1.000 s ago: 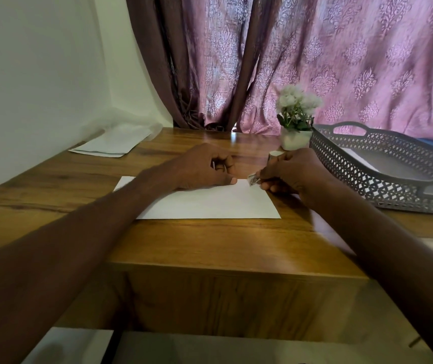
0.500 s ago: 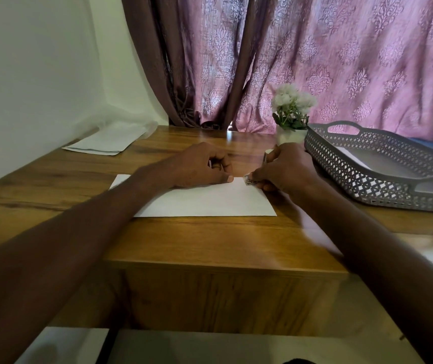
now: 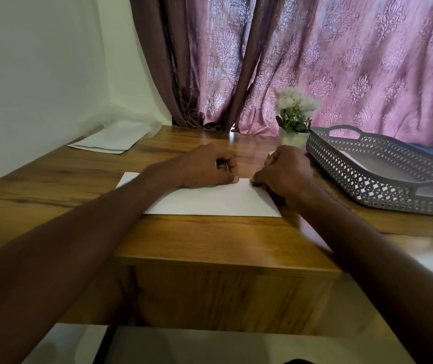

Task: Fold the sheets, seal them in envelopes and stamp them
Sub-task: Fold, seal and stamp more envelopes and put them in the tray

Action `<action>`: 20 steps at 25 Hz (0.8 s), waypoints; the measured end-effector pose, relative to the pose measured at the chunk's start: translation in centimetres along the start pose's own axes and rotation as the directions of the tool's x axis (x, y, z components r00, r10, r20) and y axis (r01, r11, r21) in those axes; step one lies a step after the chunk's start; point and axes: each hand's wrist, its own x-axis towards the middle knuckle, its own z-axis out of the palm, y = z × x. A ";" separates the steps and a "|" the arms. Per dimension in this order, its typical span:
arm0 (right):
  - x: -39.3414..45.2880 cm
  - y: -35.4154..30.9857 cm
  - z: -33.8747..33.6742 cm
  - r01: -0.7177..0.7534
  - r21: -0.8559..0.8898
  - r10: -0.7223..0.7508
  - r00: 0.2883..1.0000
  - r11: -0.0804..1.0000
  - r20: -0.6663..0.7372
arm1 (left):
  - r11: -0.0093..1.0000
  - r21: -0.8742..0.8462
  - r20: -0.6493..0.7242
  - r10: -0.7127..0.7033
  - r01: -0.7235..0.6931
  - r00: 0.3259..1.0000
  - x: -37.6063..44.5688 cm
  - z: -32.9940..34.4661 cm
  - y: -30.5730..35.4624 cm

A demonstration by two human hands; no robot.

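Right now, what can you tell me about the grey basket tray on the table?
The grey basket tray looks like plastic, with lattice-cut walls full of little holes and a cut-out handle at its far end. It sits flat on the wooden table, to the right of the right hand, which doesn't touch it. A small potted plant stands by its far left corner. Inside lies something flat and pale, probably paper; I can't tell exactly.

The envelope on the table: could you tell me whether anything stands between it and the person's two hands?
Nothing visible does. The left hand already rests on the envelope at its far edge, and the right hand is at its far right corner. The flower pot and grey tray stand apart, farther right.
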 end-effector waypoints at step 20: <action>1.2 0.8 -1.3 -0.092 0.074 0.070 0.963 0.993 0.260 | 0.998 -0.019 0.046 0.055 -0.054 0.997 -0.6 -0.3 0.3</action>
